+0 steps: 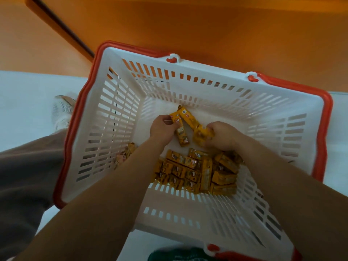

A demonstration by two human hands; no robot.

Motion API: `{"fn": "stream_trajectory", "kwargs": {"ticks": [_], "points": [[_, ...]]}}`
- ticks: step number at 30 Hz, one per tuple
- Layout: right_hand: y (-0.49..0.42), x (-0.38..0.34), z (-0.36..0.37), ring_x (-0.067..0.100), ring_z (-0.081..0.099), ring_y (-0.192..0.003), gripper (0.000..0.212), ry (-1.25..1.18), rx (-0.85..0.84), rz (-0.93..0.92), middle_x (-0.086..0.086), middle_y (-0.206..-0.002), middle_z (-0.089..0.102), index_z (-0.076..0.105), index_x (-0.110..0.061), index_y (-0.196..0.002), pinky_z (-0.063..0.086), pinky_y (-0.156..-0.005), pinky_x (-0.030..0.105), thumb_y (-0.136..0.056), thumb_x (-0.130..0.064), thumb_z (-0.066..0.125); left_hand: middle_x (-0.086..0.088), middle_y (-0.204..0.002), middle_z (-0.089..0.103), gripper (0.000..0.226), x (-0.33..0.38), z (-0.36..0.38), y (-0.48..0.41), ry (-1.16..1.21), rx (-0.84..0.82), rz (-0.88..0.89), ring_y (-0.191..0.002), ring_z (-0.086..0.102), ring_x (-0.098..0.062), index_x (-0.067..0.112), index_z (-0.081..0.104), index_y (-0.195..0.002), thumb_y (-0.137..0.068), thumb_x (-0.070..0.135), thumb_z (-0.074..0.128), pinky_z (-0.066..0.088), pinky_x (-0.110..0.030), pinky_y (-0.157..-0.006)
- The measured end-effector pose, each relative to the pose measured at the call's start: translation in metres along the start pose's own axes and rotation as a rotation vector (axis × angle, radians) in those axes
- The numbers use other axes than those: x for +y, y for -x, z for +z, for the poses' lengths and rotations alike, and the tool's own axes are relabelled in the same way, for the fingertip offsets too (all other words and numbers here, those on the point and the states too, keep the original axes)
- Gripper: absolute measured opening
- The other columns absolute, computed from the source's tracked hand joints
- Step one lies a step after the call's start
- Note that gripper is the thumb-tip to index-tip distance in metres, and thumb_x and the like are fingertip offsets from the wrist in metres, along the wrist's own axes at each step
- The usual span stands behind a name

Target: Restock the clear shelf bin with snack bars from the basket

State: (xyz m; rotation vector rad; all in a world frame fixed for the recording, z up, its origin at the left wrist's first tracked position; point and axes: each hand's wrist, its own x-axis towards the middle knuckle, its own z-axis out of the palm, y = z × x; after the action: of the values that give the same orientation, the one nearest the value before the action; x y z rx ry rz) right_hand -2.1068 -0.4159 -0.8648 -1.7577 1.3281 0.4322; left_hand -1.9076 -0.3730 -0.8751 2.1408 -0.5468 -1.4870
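**A:** Where are the bars at the moment?

**B:** All down in the white slotted plastic basket with the red rim (207,69). A loose heap of yellow foil-wrapped snack bars (195,172) lies against the near wall, and a few more lie toward the middle of the floor. The clear shelf bin isn't in view at all

**A:** And the hands?

**B:** Both are inside the basket. The left hand (163,129) has its fingers curled, pinching the upper end of one yellow bar (182,137) between thumb and fingertips. The right hand (224,136) is bunched round a small clutch of bars (200,135); how many, I can't tell

**A:** How would you expect them to handle?

**B:** Light, I'd guess, and fairly stiff along their length. The wrappers look glossy, though, so a stack may slide apart if it's squeezed at the ends. Better to take several side by side across the middle, thumb on one flat face and fingers on the other. Too hard a squeeze could crack what's inside

**A:** Anything else about?

**B:** A brown trouser leg (28,166) and a pale mesh shoe (62,110) left of the basket, an orange panel (207,25) beyond it, and something dark green (175,256) at the bottom edge
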Motion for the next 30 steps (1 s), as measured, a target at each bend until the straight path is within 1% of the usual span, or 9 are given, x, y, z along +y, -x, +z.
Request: {"fn": "stream_trajectory", "kwargs": {"ticks": [3,5,9,15,17,20,22,26,30], "points": [[0.012,-0.001,-0.001,-0.005,0.060,-0.074,0.021,-0.417,0.373,-0.063,-0.017,-0.081,0.059,0.056,-0.033,-0.086,0.042,-0.054,0.012,-0.083,-0.034,0.077,-0.013,-0.124,0.069,0.044,0.003,-0.003,-0.002,0.034,0.001,-0.019,-0.114,0.066,-0.031,0.006,0.060,-0.133,-0.093,0.018,0.075,0.055,-0.050,-0.100],[0.011,-0.010,0.000,-0.012,0.059,-0.080,0.025,-0.510,0.472,-0.108,-0.023,-0.090,0.062,0.062,-0.033,-0.106,0.041,-0.063,0.004,-0.085,-0.033,0.075,-0.014,-0.125,0.069,0.044,0.004,-0.003,-0.001,0.037,-0.007,-0.030,-0.114,0.066,-0.032,0.005,0.060,-0.134,-0.095,0.020,0.073,0.056,-0.047,-0.098],[-0.010,-0.025,0.011,0.020,0.061,-0.106,0.044,-0.418,0.365,-0.074,0.002,-0.118,0.066,0.057,-0.017,-0.130,0.044,-0.084,0.028,-0.090,-0.032,0.070,-0.014,-0.128,0.067,0.041,0.007,0.001,0.002,0.152,-0.047,-0.083,-0.115,0.067,-0.033,0.006,0.058,-0.135,-0.099,0.023,0.067,0.057,-0.046,-0.094],[-0.020,-0.031,0.027,0.019,0.066,-0.103,0.038,-0.712,0.202,0.075,0.001,-0.113,0.069,0.061,-0.016,-0.121,0.054,-0.092,0.041,-0.091,-0.037,0.070,-0.021,-0.127,0.068,0.039,0.011,0.004,0.004,0.280,-0.072,-0.100,-0.113,0.068,-0.038,0.000,0.059,-0.132,-0.102,0.025,0.063,0.056,-0.054,-0.098],[-0.018,-0.033,0.031,0.018,0.068,-0.100,0.038,-0.852,0.167,0.111,0.001,-0.109,0.071,0.063,-0.014,-0.120,0.057,-0.088,0.040,-0.090,-0.036,0.071,-0.019,-0.121,0.070,0.040,0.013,0.003,0.005,0.269,-0.072,-0.098,-0.111,0.068,-0.038,0.001,0.063,-0.127,-0.101,0.032,0.062,0.057,-0.053,-0.096],[-0.006,-0.040,0.034,0.010,0.071,-0.090,0.028,-1.037,0.177,0.107,-0.007,-0.098,0.075,0.067,-0.022,-0.112,0.055,-0.064,0.022,-0.089,-0.037,0.073,0.005,-0.104,0.061,0.038,0.021,0.000,0.009,0.154,-0.037,-0.070,-0.096,0.060,-0.016,0.012,0.052,-0.119,-0.101,0.045,0.057,0.049,-0.032,-0.071],[0.004,-0.046,0.036,0.012,0.073,-0.088,0.024,-1.158,0.166,0.087,-0.008,-0.096,0.077,0.069,-0.024,-0.109,0.056,-0.059,0.021,-0.089,-0.036,0.073,0.012,-0.096,0.053,0.033,0.025,-0.003,0.014,0.126,-0.041,-0.052,-0.086,0.054,-0.006,0.022,0.045,-0.118,-0.101,0.047,0.057,0.042,-0.026,-0.063],[0.025,-0.061,0.025,0.028,0.071,-0.102,0.022,-1.337,0.122,0.085,0.002,-0.106,0.076,0.073,-0.024,-0.107,0.058,-0.085,0.049,-0.088,-0.035,0.074,0.001,-0.110,0.064,0.047,0.034,-0.014,0.037,0.162,-0.139,-0.071,-0.100,0.065,-0.020,0.019,0.056,-0.124,-0.095,0.056,0.063,0.060,-0.041,-0.080],[0.051,-0.079,0.001,0.029,0.074,-0.092,0.026,-1.382,0.150,0.021,0.007,-0.102,0.077,0.074,-0.021,-0.106,0.058,-0.063,0.039,-0.085,-0.036,0.077,-0.007,-0.108,0.075,0.048,0.047,-0.026,0.067,0.291,-0.161,-0.029,-0.095,0.074,-0.024,0.017,0.068,-0.116,-0.085,0.052,0.076,0.061,-0.033,-0.062]]}}
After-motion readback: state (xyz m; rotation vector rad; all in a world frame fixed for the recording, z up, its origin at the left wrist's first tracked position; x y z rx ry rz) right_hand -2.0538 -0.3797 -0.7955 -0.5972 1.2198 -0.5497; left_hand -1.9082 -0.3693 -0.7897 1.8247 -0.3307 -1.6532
